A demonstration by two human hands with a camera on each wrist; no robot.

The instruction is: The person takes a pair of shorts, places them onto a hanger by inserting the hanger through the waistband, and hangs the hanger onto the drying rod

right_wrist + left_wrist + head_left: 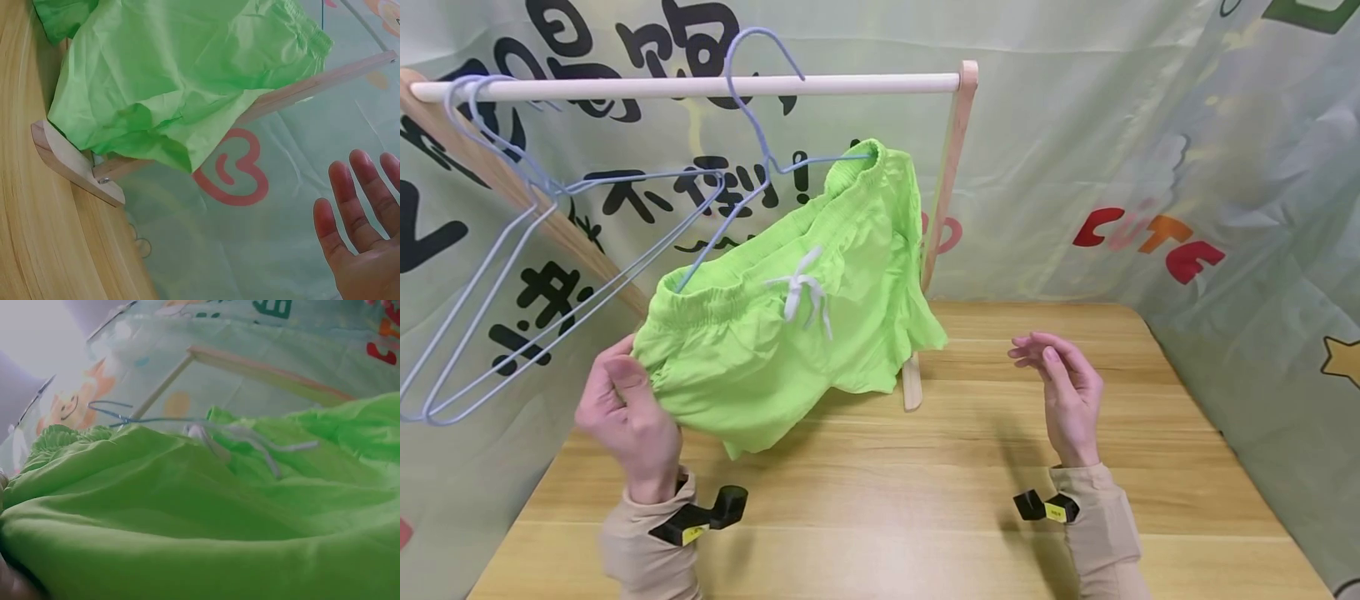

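Bright green shorts (790, 317) with a white drawstring bow hang tilted on a light-purple hanger (766, 158), its hook over the rack's rail. The hanger's arms go inside the elastic waistband. At the left side of the shorts, my left hand (636, 417) pinches the fabric between thumb and fingers. The left wrist view is mostly filled by the green cloth (187, 506), with only a sliver of that hand at the edge. My right hand (1070, 400) is held in the air right of the shorts, apart from them, its fingers (350, 206) loosely extended and holding nothing.
A wooden rack with a pale rail (865, 83) stands on the wooden table (880, 517). More purple hangers (497, 283) hang at its left end. One rack foot (75, 162) shows beside the shorts. A printed curtain (1150, 167) surrounds the table.
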